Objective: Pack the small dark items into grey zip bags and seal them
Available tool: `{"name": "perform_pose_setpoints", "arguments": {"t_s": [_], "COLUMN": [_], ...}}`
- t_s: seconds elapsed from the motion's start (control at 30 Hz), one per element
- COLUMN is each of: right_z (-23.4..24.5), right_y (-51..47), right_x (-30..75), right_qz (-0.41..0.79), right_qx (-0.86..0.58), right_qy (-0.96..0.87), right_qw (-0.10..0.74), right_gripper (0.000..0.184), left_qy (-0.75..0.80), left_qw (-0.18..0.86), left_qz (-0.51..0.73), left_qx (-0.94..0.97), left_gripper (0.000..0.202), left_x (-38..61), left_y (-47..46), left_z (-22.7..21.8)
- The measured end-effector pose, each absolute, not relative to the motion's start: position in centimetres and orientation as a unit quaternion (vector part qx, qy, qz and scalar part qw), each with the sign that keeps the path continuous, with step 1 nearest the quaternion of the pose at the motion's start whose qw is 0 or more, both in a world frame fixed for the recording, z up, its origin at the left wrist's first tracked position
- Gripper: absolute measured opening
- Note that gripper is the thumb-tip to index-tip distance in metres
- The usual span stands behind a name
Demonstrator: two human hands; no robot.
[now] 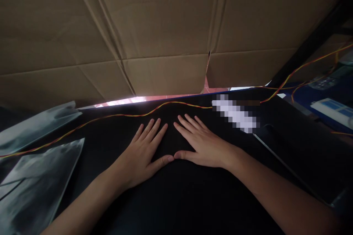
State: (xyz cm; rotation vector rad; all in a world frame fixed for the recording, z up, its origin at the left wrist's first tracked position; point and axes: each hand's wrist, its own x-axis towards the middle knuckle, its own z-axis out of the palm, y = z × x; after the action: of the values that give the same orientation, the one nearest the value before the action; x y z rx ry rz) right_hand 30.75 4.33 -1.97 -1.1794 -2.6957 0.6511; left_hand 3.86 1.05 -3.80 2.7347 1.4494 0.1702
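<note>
Both palms rest face down on a black surface (171, 191), fingers spread. My left hand (145, 150) lies left of the middle and holds nothing. My right hand (200, 141) lies opposite it, just as bare, and the two thumb tips touch or nearly touch. Beyond the fingertips a twisted red and yellow wire (154, 109) runs across the surface. A pale item blurred by pixels (234, 114) lies to the right of my right hand; its kind cannot be made out.
A brown cardboard sheet (165, 25) stands along the far edge. Clear plastic bags (52, 180) lie at the left. On the right are a dark flat panel with a pale edge (284, 161) and a white and blue pack (332, 112) on something blue.
</note>
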Motion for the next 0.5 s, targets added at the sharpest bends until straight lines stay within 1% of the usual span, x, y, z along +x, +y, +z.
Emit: {"name": "perform_pose_setpoints", "arguments": {"t_s": [0.23,0.43,0.5], "right_z": [-2.3,-2.1,-2.0], "right_y": [4.3,4.3,4.3], "right_x": [30.7,30.7,30.7], "right_qz": [0.209,0.213,0.215], "right_qx": [-0.397,-0.398,-0.397], "right_qy": [-0.890,-0.890,-0.890], "right_qw": [0.079,0.065,0.066], "right_gripper": [0.096,0.101,0.103], "left_qy": [0.459,0.471,0.468], "left_qw": [0.021,0.032,0.022], "left_qz": [0.076,0.062,0.064], "left_qx": [0.885,0.879,0.881], "left_gripper": [0.093,0.095,0.087], "left_x": [3.6,4.3,3.3], "left_y": [1.0,1.3,1.7], "left_z": [-3.9,-3.5,-2.6]}}
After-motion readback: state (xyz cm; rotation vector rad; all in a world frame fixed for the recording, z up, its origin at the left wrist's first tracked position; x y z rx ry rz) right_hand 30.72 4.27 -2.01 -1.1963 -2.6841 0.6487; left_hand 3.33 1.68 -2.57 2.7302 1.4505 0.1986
